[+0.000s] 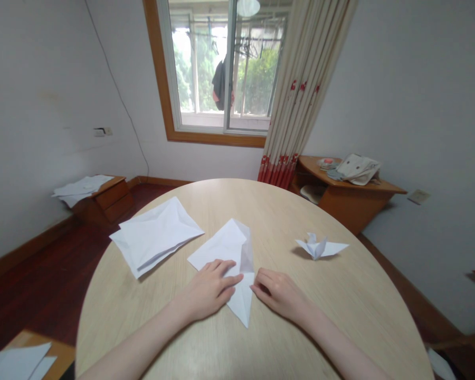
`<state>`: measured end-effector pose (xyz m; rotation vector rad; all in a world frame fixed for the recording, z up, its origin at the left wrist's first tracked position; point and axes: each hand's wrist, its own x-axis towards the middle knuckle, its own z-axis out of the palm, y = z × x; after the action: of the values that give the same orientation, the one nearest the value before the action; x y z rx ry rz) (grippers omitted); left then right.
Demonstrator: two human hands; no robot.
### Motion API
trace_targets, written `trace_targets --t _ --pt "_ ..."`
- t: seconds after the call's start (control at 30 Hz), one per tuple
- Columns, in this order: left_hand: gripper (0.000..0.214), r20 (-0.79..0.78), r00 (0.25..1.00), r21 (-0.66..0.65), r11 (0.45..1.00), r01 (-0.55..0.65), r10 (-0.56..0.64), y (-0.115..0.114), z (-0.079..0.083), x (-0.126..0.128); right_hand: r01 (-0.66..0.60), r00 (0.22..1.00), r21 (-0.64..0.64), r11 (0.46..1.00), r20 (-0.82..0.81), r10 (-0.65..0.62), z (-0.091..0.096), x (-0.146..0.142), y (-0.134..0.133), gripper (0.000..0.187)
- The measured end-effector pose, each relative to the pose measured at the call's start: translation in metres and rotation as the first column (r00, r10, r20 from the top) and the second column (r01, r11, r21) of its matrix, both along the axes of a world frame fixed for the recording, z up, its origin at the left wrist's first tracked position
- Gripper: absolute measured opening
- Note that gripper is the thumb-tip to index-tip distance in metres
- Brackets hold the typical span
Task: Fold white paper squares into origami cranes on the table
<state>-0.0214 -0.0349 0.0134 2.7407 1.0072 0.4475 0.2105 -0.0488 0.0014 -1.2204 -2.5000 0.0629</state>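
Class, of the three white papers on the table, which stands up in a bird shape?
The small paper crane at the right; the long sheet under the left hand and the wide sheet farther left lie flat.

The folded sheet (pixel 224 248) in the middle of the counter is plain white, with grey shading along its creases. The stacked sheets (pixel 154 237) to the left and the origami bird (pixel 320 246) to the right are white too. The counter (pixel 332 295) is pale beige with a faint wood grain. The far curtain (pixel 305 68) is cream with fine vertical stripes, red flower marks and a red hem. The floor (pixel 43 285) is dark reddish brown, the window frame (pixel 160 63) and side cabinet (pixel 346 211) orange-brown, the walls (pixel 419 105) white.
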Motion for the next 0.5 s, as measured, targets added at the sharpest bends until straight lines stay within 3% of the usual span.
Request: trace_targets --t 0.3,0.5 --pt "0.035 0.006 1.0 -0.001 1.0 -0.004 0.004 0.0 0.0 0.0 -0.112 0.993 -0.065 0.992 -0.051 0.108 0.002 -0.008 -0.012 0.016" --pt "0.035 0.016 1.0 0.006 1.0 -0.005 0.005 0.001 0.0 0.0 -0.101 0.995 -0.123 0.987 -0.025 0.099 0.005 -0.013 -0.018 0.014"
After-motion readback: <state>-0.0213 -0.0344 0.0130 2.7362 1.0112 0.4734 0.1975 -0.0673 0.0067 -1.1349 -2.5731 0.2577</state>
